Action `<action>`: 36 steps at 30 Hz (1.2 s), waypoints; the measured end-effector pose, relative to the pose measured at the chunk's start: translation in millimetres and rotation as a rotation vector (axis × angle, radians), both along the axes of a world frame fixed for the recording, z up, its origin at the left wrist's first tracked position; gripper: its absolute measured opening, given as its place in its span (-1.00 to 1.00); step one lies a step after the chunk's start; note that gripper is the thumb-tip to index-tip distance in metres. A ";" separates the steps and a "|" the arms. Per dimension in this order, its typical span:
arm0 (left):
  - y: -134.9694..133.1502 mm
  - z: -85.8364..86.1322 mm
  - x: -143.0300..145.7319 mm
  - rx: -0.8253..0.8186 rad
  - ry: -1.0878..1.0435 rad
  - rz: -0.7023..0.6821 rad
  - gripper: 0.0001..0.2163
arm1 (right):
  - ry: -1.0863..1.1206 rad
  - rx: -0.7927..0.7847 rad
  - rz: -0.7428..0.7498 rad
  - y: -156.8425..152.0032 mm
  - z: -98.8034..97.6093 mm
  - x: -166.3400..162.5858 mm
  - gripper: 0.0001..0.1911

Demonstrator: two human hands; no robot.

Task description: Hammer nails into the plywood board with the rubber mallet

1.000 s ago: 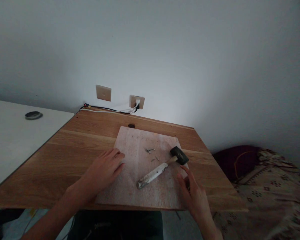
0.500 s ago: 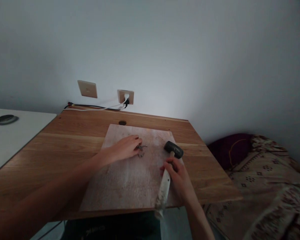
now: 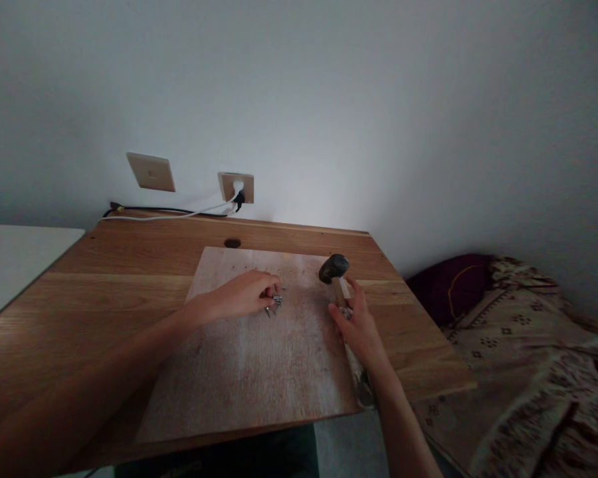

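Observation:
My left hand (image 3: 246, 291) is above the middle of a pale wooden board (image 3: 249, 378), its fingers curled and pinched together at some small metal nails (image 3: 277, 301). Some nails show just below the fingertips; how many are gripped is hidden. At the board's right side my right hand (image 3: 361, 325) wraps loosely round the pale handle of a mallet (image 3: 335, 267), thumb on the handle's left. The mallet's black head points away from me, and its handle slants down along the board's right edge.
The board lies on a wooden table (image 3: 418, 345). Behind it are a round hole (image 3: 232, 243), cables (image 3: 169, 214) and a wall socket (image 3: 236, 187). A white surface (image 3: 24, 259) adjoins on the left; patterned cloth (image 3: 518, 345) lies to the right.
The mallet has swung from slanting towards the lower left to lying along the board's right edge, its head farther away. My left fingers have drawn in over the nails. The view has shifted slightly right.

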State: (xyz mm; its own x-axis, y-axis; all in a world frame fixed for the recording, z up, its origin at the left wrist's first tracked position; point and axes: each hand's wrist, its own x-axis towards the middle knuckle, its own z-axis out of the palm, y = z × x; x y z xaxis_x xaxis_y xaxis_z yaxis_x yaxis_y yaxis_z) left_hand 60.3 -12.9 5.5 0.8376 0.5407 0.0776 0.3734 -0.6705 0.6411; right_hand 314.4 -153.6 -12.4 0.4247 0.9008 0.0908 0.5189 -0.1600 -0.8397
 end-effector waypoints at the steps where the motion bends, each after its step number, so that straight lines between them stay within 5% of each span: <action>1: 0.8 2.3 -1.2 -0.016 -0.006 -0.013 -0.89 | 0.001 -0.020 -0.018 0.8 -1.9 0.2 -0.27; 19: 16.3 12.8 -21.1 0.050 0.102 -0.058 -0.84 | 0.221 -0.028 -0.044 -4.7 -5.5 -2.5 -0.32; 24: 37.9 16.4 20.3 0.013 -0.058 -0.067 -0.91 | 0.259 -0.039 -0.046 -5.5 -6.0 -2.7 -0.35; 31: 70.3 -6.2 99.5 0.105 -0.120 -0.099 -0.88 | 0.321 0.014 -0.120 -6.0 -4.0 -5.2 -0.29; 36: 73.9 -15.1 121.0 0.212 -0.133 -0.152 -0.87 | 0.295 0.021 -0.173 -6.1 -3.1 -4.4 -0.36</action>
